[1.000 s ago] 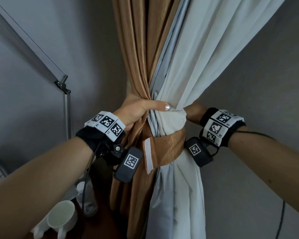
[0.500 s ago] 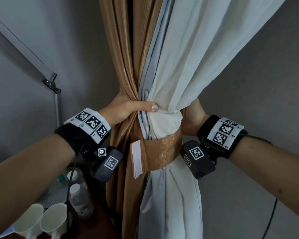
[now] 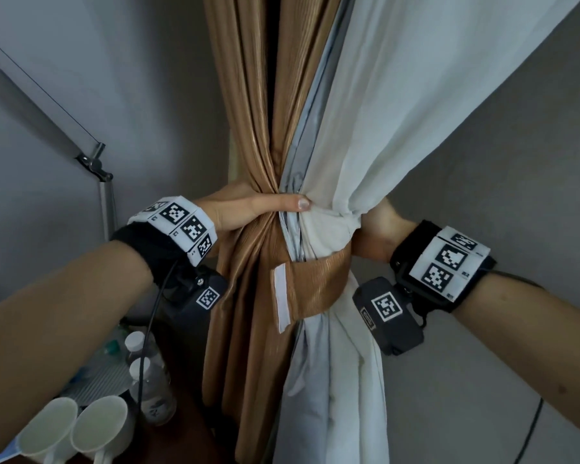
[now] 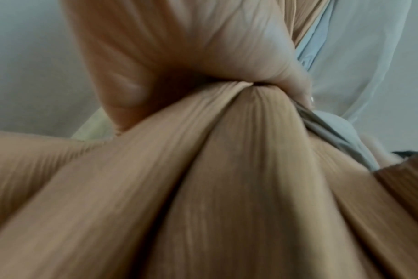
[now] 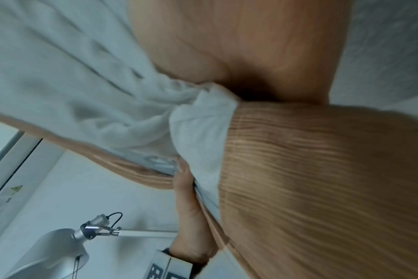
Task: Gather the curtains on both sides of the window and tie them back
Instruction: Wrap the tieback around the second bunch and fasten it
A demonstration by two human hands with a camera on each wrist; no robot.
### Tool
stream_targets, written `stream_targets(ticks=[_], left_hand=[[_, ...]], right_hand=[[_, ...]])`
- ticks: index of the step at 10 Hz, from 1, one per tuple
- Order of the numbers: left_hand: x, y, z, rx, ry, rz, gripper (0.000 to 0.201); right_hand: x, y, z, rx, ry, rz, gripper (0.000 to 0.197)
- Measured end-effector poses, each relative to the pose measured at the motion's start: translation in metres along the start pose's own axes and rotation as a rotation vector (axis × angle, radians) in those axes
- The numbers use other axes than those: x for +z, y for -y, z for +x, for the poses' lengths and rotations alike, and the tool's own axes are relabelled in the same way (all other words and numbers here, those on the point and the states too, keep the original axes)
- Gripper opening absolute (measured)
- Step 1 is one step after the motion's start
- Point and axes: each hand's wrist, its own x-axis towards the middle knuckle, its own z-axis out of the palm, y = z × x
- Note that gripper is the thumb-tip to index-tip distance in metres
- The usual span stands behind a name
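A tan curtain (image 3: 248,95) and a white curtain (image 3: 399,112) hang gathered into one bundle. My left hand (image 3: 248,209) grips the bundle from the left, with its thumb lying across the front; in the left wrist view the left hand (image 4: 179,47) squeezes the tan curtain (image 4: 227,188). My right hand (image 3: 379,229) wraps the bundle's right side, its fingers hidden behind the fabric. From it a tan tie-back band (image 3: 315,286) runs round the front and ends loose in a white fastening strip (image 3: 282,296). In the right wrist view the right hand (image 5: 239,47) closes over the band (image 5: 322,179).
A metal desk lamp arm (image 3: 104,195) stands at the left, its shade (image 5: 48,251) showing in the right wrist view. Two water bottles (image 3: 151,383) and two white cups (image 3: 98,426) sit on a dark table (image 3: 181,440) at lower left. Grey walls close in on both sides.
Both hands keep their hold. My right hand has come further out at the bundle's right side. The view has shifted, bringing a second cup and the bottles into sight.
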Motion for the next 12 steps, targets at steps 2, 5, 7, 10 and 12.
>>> stream_targets(ticks=[2, 5, 7, 10, 12], left_hand=[[0.002, -0.005, 0.008, -0.043, -0.041, 0.119, 0.104], [0.021, -0.02, -0.005, -0.049, 0.045, 0.067, 0.096], [0.026, -0.026, -0.018, -0.067, 0.079, -0.026, 0.088], [0.028, -0.028, -0.019, -0.249, 0.101, -0.375, 0.04], [0.027, -0.013, -0.012, -0.413, 0.063, -0.184, 0.067]], right_hand=[[-0.007, 0.02, -0.008, 0.138, 0.383, 0.03, 0.073], [0.031, 0.01, -0.028, 0.253, 0.113, -0.302, 0.052], [0.053, -0.012, -0.017, 0.166, -0.012, -0.325, 0.099], [0.057, -0.018, -0.011, 0.319, -0.2, -0.527, 0.083], [0.045, -0.014, -0.004, 0.39, -0.286, -0.568, 0.104]])
